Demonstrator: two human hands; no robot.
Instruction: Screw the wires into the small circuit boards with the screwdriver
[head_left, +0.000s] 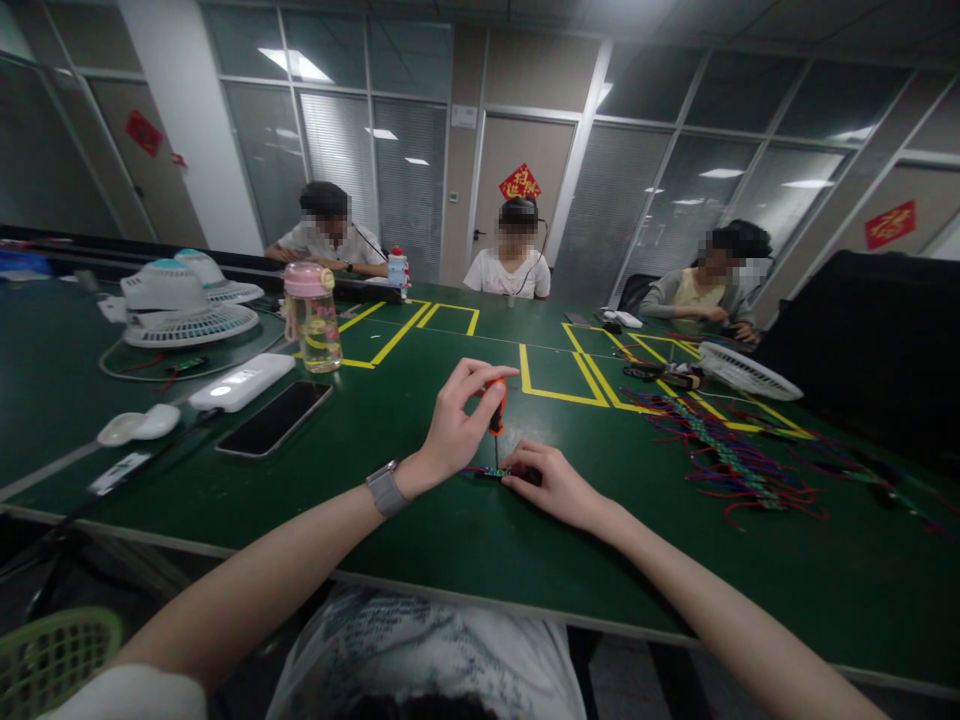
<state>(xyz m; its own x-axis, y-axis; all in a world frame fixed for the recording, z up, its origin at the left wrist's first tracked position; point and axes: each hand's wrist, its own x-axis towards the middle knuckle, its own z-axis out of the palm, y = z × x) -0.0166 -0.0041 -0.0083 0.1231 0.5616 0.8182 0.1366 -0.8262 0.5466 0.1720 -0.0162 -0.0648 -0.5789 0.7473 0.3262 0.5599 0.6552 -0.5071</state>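
From where I stand, the person's left forearm slants in across the green tabletop (420,545), wrist raised and bent, a grey mesh-banded watch (386,488) around it. The left hand (461,415) grips the orange-and-black handle of a screwdriver (496,422) between thumb and fingers, index finger stretched over the top; the tool stands almost upright, its thin metal shaft pointing down at a small circuit board (491,472). That narrow green strip lies on the table directly in front of the person. The right hand (553,482) rests low, knuckles bent, thumb and fingertips closed on the board's right end. The tabletop is smooth with a dull sheen, marked by yellow tape in angular outlines. Off to the right sprawls a row of similar boards (724,455) bristling with thin red and blue wires; to the left lies a flat, glossy black smartphone (275,420).
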